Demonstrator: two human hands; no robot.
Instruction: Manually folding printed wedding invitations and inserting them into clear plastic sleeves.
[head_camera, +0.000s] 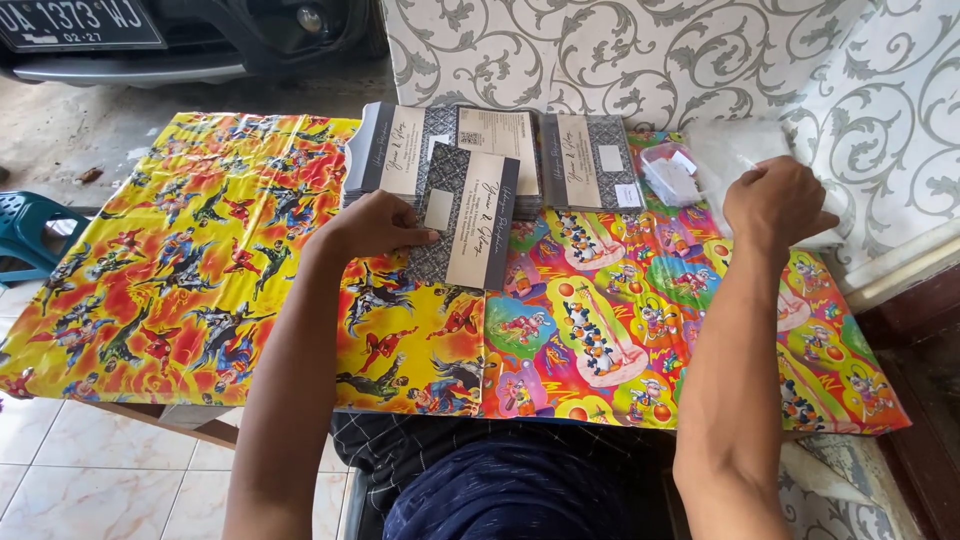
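L hand (375, 225) grips a card (462, 217) by its left edge, thumb on top, fingers underneath and hidden, so pinched shut on it. Card is grey patterned w/ a cream panel. Long axis runs near-to-far, tilted slightly: far end leans left, near end toward the person's right. Face up, held just above or on the table (600, 330); can't tell which. It sits just in front of the stacks (500, 150), overlapping the near edge of the middle one.

R hand (775, 200) is at the far right, fingers curled together, pinching at a pile of clear sleeves (735, 150). Back of hand faces cam, so fingertips are hidden; looks closed on a sleeve edge but grip itself not visible.

Stacks: three lots of same cards side by side along the far edge, long axes also near-to-far. Left stack's side is partly covered by the L hand & card. A small clear bag (670, 175) w/ white bits lies btwn the right stack and sleeves; contents too small to make out.

Table covered in bright cartoon wrap, yellow-red on left half, multicolour on right. Car bumper (150, 50) cut off at top left. Green chair (30, 230) cut by left edge. Patterned grey-white wall (650, 50) behind. Person's lap at bottom, mostly out of frame.
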